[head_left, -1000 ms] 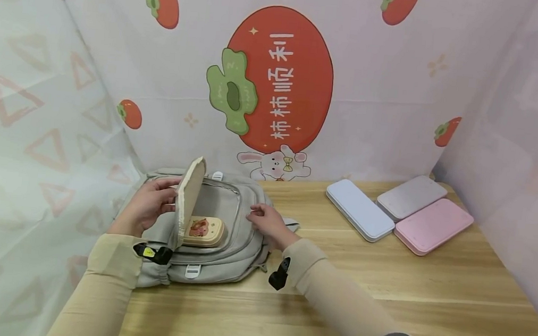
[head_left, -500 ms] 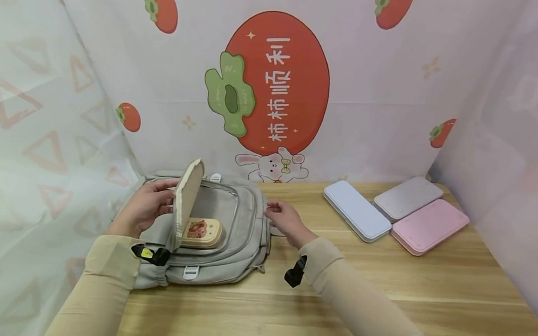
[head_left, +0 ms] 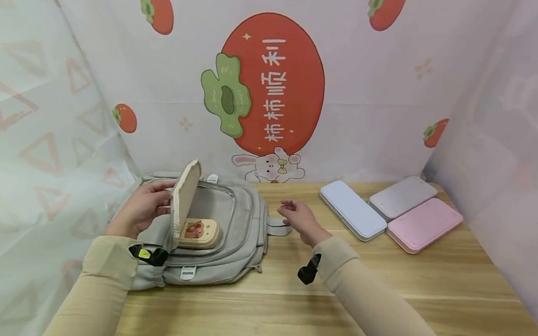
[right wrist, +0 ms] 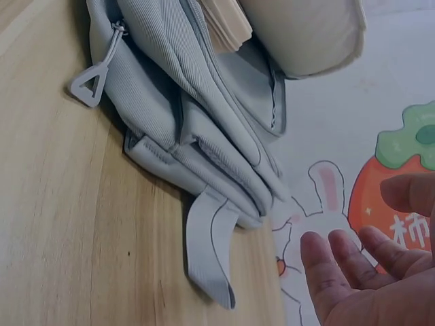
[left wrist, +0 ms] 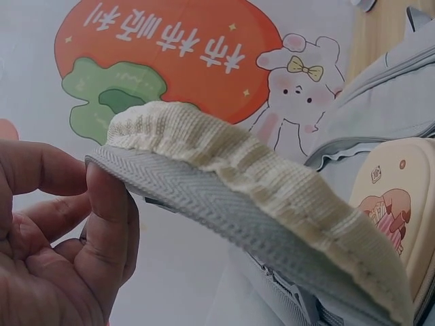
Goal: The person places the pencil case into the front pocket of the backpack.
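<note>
A grey backpack [head_left: 246,214] lies on the table with its front pocket unzipped. My left hand [head_left: 145,208] pinches the edge of the pocket flap [head_left: 184,198] between thumb and fingers and holds it raised. In the left wrist view, the flap's zipper tape [left wrist: 197,193] and cream inner edge show close up. Inside the pocket sits a small cream case [head_left: 203,232] with a printed picture, partly hidden by the flap. To the right of the backpack, my right hand [head_left: 304,222] hovers with relaxed fingers, holding nothing, above a grey strap end [right wrist: 211,248].
At the right lie a light blue case [head_left: 354,210], a grey-white case [head_left: 403,197] and a pink case [head_left: 424,224], close together on the wooden table [head_left: 255,321]. A printed curtain [head_left: 373,134] stands behind, with more sheeting on both sides.
My right hand has left the right side of the backpack and moved right, towards the light blue case. My left hand still holds the flap up.
</note>
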A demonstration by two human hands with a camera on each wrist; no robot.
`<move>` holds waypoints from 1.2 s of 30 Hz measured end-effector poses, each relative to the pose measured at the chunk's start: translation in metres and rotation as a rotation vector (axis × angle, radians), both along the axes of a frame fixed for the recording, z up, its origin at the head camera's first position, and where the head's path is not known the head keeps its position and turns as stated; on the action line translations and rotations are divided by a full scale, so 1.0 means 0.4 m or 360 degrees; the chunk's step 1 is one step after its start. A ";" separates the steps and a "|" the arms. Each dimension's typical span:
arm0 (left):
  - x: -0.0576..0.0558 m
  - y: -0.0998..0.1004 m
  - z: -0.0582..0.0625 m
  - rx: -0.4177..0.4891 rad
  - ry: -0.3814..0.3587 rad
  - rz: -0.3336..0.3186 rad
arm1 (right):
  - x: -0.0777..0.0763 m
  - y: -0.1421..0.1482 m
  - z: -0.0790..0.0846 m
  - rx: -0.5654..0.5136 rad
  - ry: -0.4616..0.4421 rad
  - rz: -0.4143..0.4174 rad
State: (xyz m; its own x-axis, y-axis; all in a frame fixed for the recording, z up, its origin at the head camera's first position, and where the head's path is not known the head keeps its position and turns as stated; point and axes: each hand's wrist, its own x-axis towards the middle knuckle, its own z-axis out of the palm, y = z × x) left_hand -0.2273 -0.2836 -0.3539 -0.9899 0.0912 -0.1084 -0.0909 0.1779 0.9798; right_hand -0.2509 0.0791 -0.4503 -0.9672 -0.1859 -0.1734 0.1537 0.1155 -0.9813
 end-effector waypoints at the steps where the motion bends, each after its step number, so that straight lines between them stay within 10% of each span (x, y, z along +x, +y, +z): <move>1: 0.000 -0.002 -0.001 0.0005 0.0000 0.0001 | 0.001 0.005 0.000 -0.0005 -0.0003 0.0003; 36: 0.003 0.002 -0.009 -0.0067 0.0038 0.0001 | -0.011 0.242 -0.016 -0.0077 -0.0072 -0.0197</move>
